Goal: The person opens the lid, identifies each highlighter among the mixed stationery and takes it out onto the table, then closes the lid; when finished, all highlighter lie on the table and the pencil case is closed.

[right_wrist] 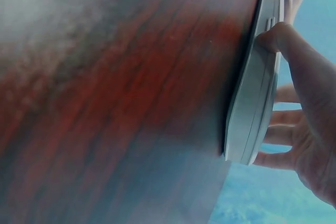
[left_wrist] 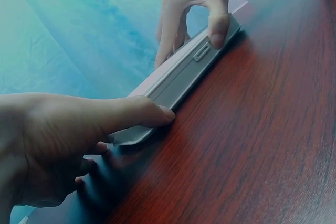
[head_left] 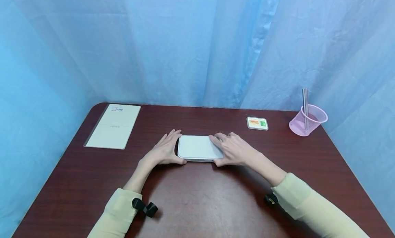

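On the table [head_left: 197,200], hands [head_left: 165,149] [head_left: 235,150] partly hide a case [head_left: 196,147].

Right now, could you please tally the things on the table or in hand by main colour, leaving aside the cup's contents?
White or cream: 3 (notebook, white rectangular case, small card-like item with orange and green patches)
Pink: 1 (mesh pen cup)
Total: 4

a hand could pass over the table [head_left: 203,200] in front of the white case [head_left: 197,147], between the 2 sleeves [head_left: 118,212]. the left hand [head_left: 165,151] and right hand [head_left: 234,150] block the case's ends; the pink cup [head_left: 297,124] obstructs the far right.
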`<state>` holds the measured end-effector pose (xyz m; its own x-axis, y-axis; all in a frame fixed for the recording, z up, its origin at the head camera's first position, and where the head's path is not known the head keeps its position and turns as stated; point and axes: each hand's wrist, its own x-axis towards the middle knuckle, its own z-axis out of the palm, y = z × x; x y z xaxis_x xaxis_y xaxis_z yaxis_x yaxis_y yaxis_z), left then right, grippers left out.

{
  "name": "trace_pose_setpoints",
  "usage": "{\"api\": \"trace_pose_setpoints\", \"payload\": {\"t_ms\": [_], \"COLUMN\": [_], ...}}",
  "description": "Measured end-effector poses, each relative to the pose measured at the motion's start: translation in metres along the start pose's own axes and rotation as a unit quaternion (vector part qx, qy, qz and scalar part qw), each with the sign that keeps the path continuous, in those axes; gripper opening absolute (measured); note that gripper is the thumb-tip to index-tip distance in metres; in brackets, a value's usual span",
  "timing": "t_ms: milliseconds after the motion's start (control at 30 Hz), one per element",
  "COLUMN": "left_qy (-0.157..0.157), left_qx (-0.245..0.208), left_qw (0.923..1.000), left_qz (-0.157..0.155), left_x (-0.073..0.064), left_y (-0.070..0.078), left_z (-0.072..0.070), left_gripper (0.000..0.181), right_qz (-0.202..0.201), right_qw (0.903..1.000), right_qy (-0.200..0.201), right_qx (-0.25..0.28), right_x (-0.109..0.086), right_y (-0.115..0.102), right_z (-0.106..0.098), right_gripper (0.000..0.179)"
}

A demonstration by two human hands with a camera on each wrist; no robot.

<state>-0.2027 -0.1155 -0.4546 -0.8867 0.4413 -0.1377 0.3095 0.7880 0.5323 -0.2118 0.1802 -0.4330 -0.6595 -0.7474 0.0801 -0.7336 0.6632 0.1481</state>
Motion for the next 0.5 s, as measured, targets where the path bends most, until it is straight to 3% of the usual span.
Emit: {"api": "trace_pose_setpoints", "payload": {"t_ms": [500], "left_qy": [-0.008], "left_qx": [-0.015], "left_qw": [0.9998], "left_qz": [-0.010], "left_x": [0.0014], "left_y": [0.0006], "left_z": [0.0005], "left_gripper": [0.106], "right_qz": [0.014], "right_qw": [0.9977], "right_qy": [-0.051], "right_qx": [0.042], "right_x": [0.0023], "right_y": [0.0058], "right_z": [-0.0095], "right_gripper": [0.084]}}
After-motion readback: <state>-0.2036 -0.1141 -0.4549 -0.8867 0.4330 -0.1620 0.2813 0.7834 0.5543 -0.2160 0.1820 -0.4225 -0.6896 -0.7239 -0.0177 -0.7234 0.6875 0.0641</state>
